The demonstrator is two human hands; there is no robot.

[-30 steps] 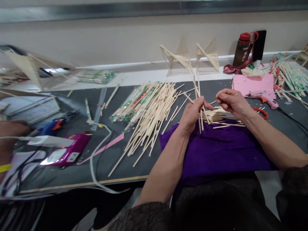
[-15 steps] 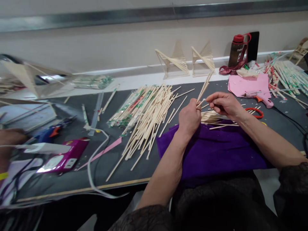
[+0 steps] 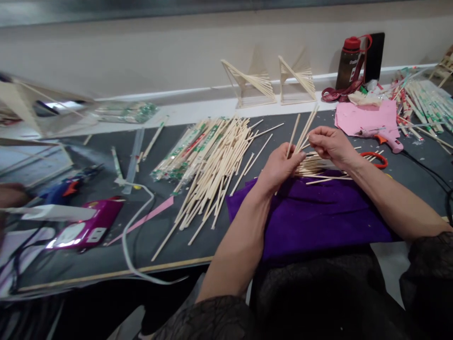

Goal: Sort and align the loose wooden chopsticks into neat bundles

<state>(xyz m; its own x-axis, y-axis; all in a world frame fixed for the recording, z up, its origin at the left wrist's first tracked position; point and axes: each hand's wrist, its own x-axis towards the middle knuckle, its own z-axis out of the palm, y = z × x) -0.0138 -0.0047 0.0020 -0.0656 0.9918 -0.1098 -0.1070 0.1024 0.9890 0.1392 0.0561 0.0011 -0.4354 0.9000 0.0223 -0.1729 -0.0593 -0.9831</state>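
Observation:
Several thin wooden chopsticks [image 3: 305, 130] stand upright and fanned out in my left hand [image 3: 281, 165], which is closed around their lower ends. Close by on the right, my right hand [image 3: 329, 145] is closed in a pinch at the end of a chopstick that slants out of the bunch; its fingertips partly hide that end. Under both hands a folded purple cloth [image 3: 318, 212] covers the table's front edge. More loose chopsticks [image 3: 318, 165] lie on and behind the cloth, partly hidden by my hands.
Left of me lies a large pile of chopsticks [image 3: 215, 170], beside wrapped ones [image 3: 187, 146]. A pink glue gun [image 3: 384, 138], pink paper [image 3: 364, 118] and orange-handled scissors [image 3: 380, 159] are at right. Two stick models [image 3: 297, 80] stand behind. A co-worker's hand [image 3: 12, 198] shows at far left.
My left hand's grip has loosened from a fist, and the chopsticks in it have spread apart. My right hand stays pinched close by. The view has tilted slightly down.

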